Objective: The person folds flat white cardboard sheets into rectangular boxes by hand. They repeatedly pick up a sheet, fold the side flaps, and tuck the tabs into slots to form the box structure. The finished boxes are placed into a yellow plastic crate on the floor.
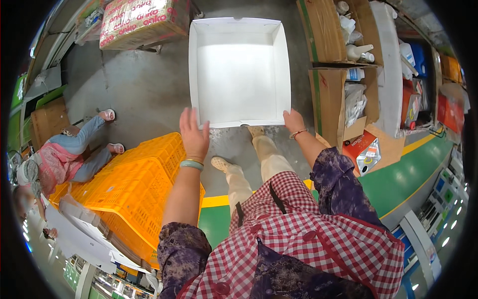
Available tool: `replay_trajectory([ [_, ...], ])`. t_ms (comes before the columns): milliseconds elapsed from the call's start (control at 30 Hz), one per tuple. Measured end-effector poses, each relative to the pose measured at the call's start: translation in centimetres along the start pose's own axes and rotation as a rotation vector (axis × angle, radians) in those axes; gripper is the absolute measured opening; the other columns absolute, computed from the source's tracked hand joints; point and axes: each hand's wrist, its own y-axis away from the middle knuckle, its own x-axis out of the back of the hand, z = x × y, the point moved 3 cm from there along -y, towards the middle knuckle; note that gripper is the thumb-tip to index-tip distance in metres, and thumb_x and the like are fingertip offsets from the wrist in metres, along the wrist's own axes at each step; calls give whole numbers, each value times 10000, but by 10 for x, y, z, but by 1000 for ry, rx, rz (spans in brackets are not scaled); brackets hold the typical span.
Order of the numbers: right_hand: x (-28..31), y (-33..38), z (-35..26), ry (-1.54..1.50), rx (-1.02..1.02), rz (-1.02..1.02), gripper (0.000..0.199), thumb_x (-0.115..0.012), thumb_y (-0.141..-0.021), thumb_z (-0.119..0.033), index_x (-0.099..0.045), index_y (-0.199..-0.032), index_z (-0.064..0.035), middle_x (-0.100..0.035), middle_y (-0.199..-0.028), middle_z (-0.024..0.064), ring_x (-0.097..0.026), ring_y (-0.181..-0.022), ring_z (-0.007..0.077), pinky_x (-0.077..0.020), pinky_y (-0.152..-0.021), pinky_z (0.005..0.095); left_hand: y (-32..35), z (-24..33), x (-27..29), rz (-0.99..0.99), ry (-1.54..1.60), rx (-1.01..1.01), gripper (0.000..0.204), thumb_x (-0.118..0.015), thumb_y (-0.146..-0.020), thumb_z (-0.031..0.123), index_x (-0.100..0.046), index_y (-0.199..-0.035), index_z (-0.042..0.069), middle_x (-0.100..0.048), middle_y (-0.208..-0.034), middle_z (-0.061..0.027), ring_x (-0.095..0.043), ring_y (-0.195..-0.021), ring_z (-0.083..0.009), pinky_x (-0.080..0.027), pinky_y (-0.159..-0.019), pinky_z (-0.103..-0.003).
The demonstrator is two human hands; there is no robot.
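Observation:
A white open-topped cardboard box (pixel 236 79), shallow and square, is in front of me with its bare white inside showing. My right hand (pixel 294 121) is closed on its near right corner. At the near left corner is my left hand (pixel 194 135), fingers stretched out and apart, slightly blurred; whether it touches the cardboard I cannot tell. What supports the box from below is hidden.
Stacked orange plastic crates (pixel 144 184) stand at my left, with a seated person (pixel 64 159) beyond them. Brown cartons (pixel 328 94) holding bottles and bags line the right, near a red-and-white package (pixel 362 153) on cardboard. A taped carton (pixel 142 25) sits far left.

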Motion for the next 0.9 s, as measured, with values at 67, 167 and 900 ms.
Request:
replay_trajectory([
  [67, -4, 6, 2, 62, 5, 7, 383, -442, -858, -280, -642, -1017, 5, -627, -984, 293, -589, -941, 461, -454, -860, 506, 23, -28, -22, 79, 134, 319, 345, -537, -887, 167, -553, -1184, -8, -521, -1263, -230, -452, -1196, -403, -358, -1018, -469],
  [167, -6, 10, 7, 167, 9, 23, 382, -440, -854, -275, -642, -1018, 5, -624, -983, 300, -587, -946, 463, -452, -863, 510, 27, -49, -45, -518, 298, 680, 408, -441, -872, 113, -502, -1242, -49, -430, -1358, -253, -396, -1253, -426, -339, -1048, -439],
  [900, -82, -4, 11, 186, -90, 74, 417, -513, -872, -214, -438, -1218, 8, -634, -995, 261, -636, -900, 414, -522, -709, 477, 71, -109, -71, -529, 173, 811, 434, -404, -841, 67, -521, -1258, 40, -603, -1119, -266, -560, -1038, -436, -449, -901, -473],
])
